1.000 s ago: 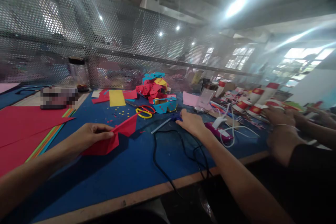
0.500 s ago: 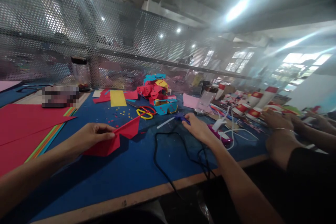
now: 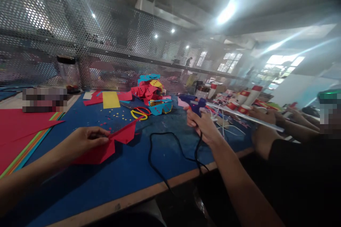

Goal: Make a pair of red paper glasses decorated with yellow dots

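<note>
My left hand (image 3: 89, 137) pinches a folded piece of red paper (image 3: 102, 153) just above the blue table. A pointed part of the paper sticks out to the right. In my right hand (image 3: 202, 124), raised off the table, is a blue glue gun (image 3: 193, 103). Its nozzle points left, and a long clear glue stick (image 3: 247, 117) juts out behind it to the right. A black cord (image 3: 151, 156) runs from its handle across the table. Beyond the red paper lie scissors (image 3: 140, 114) with red and yellow handles, among small paper bits.
Folded red, blue and yellow paper pieces (image 3: 149, 90) are piled at the back. Stacked coloured sheets (image 3: 23, 131) lie at left, near a jar (image 3: 68, 74). At right are paper cups (image 3: 243, 108) and co-workers' arms (image 3: 262, 127). A perforated metal screen (image 3: 112, 39) stands behind.
My right hand has lifted the glue gun off the table and turned it upright, nozzle to the left. My left hand keeps its pinch on the red paper. The view has shifted slightly right.
</note>
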Action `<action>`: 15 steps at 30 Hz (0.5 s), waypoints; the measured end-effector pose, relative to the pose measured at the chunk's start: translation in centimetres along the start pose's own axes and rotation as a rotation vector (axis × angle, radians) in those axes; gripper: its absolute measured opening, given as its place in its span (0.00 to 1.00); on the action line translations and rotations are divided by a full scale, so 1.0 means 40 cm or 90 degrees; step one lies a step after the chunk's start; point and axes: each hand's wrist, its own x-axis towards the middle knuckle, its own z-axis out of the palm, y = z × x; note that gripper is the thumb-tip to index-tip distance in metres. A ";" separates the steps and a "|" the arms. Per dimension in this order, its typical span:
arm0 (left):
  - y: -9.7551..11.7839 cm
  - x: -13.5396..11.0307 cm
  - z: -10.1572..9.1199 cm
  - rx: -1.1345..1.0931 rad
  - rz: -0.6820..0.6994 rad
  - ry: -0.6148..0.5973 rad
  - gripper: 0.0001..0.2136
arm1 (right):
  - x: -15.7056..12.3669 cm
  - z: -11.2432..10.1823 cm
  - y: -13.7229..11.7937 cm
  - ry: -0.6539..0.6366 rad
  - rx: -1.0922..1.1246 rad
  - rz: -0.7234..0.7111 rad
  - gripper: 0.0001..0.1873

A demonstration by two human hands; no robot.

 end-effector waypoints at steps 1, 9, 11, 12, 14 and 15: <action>-0.001 0.002 0.001 0.012 0.013 0.000 0.21 | -0.005 0.017 -0.005 -0.027 0.032 0.006 0.24; -0.014 0.002 0.003 0.160 0.123 0.025 0.13 | -0.032 0.150 -0.043 -0.274 0.208 0.073 0.21; -0.019 -0.002 0.007 0.162 0.124 0.022 0.11 | -0.030 0.182 -0.051 -0.328 0.240 0.086 0.19; -0.020 -0.003 0.010 0.163 0.131 0.019 0.10 | -0.028 0.198 -0.055 -0.347 0.246 0.088 0.18; -0.023 -0.005 0.016 0.177 0.135 0.033 0.09 | -0.023 0.229 -0.061 -0.378 0.250 0.091 0.17; -0.024 -0.005 0.018 0.185 0.147 0.046 0.08 | -0.020 0.245 -0.063 -0.392 0.250 0.093 0.17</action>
